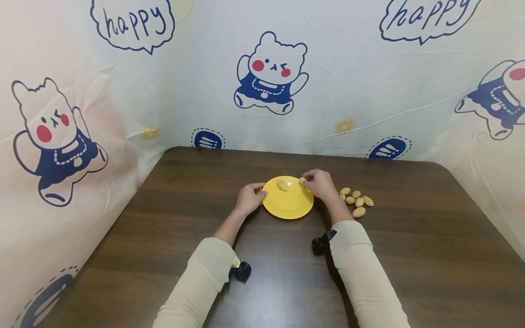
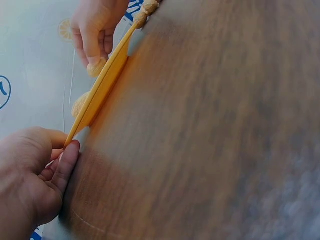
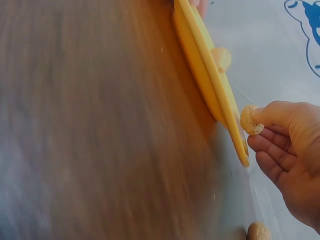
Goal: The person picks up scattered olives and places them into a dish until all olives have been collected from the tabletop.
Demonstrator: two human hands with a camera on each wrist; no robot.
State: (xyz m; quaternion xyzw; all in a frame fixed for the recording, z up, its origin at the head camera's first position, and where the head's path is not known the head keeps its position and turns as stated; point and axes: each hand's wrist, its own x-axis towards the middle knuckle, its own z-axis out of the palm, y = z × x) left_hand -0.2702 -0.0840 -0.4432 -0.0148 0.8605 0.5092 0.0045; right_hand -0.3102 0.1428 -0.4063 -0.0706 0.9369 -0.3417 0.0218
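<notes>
My left hand pinches the left rim of a round yellow plate, thumb on one side and fingers on the other in the left wrist view. One pale tan, oval nut with a rough shell lies on the plate towards its far side. Between thumb and fingertips, my right hand holds a second such nut. That nut is right at the plate's far right rim, close over it in the right wrist view.
To the right of the plate, beside my right wrist, several more nuts lie in a loose group on the dark wooden table. A printed cloth hangs behind the table and along its sides.
</notes>
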